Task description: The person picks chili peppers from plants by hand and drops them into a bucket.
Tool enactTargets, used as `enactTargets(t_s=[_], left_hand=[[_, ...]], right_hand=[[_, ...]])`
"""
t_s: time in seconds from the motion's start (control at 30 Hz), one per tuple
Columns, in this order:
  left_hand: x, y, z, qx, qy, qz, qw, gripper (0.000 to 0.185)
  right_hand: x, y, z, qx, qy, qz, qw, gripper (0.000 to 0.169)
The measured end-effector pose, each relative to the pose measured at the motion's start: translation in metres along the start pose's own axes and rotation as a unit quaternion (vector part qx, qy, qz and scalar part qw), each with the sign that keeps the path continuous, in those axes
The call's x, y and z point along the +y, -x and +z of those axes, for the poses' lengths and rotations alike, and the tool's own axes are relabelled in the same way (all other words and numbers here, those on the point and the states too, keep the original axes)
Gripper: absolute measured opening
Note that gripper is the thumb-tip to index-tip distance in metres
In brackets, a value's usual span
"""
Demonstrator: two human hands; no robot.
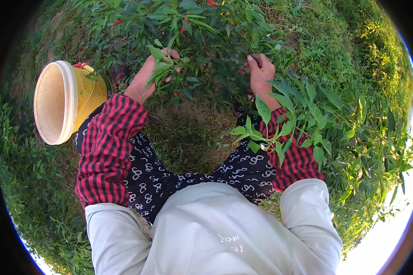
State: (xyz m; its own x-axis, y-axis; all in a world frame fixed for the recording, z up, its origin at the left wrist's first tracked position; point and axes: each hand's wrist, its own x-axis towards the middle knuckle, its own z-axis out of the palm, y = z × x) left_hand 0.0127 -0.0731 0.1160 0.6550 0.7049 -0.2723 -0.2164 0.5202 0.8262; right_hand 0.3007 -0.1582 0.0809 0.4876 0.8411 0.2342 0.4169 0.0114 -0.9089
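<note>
Both my hands reach into a leafy chilli pepper plant [206,44] that bears red chilli peppers [184,24]. My left hand [149,77] is at the plant's left side, its fingers apart and partly hidden by leaves and pale green chillies [158,73]; whether it grips a stem I cannot tell. On the right side, my right hand [261,68] has thumb and forefinger pinched together, with a bit of something dark red showing between the fingers, likely a chilli. A yellow plastic bucket [91,92] with a white rim lies tilted by my left forearm, its mouth turned away from the plant.
A leafy branch [282,134] hangs across my right forearm. More pepper plants [358,137] grow thickly on the right, and others [31,178] stand at the lower left. Between my knees is a patch of ground [192,137] with low weeds.
</note>
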Motion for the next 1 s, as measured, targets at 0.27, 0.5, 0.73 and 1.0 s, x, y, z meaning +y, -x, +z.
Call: enactTargets(t_s=[0.27, 0.5, 0.73, 1.0], left_hand=[[-0.003, 0.001, -0.011, 0.031, 0.032, 0.017, 0.999, 0.023], [-0.001, -0.003, -0.014, 0.031, 0.033, 0.007, 0.999, 0.029], [0.003, 0.004, -0.006, 0.074, 0.058, 0.02, 0.995, 0.025], [0.003, 0.0, -0.003, 0.054, 0.033, 0.017, 0.998, 0.02]], right_hand=[[-0.036, -0.013, -0.02, -0.229, -0.046, 0.232, 0.944, 0.019], [0.006, 0.016, -0.015, -0.271, 0.204, -0.003, 0.941, 0.02], [0.024, 0.018, 0.009, -0.175, 0.276, -0.074, 0.942, 0.019], [0.003, -0.006, 0.009, -0.246, -0.103, 0.419, 0.868, 0.011]])
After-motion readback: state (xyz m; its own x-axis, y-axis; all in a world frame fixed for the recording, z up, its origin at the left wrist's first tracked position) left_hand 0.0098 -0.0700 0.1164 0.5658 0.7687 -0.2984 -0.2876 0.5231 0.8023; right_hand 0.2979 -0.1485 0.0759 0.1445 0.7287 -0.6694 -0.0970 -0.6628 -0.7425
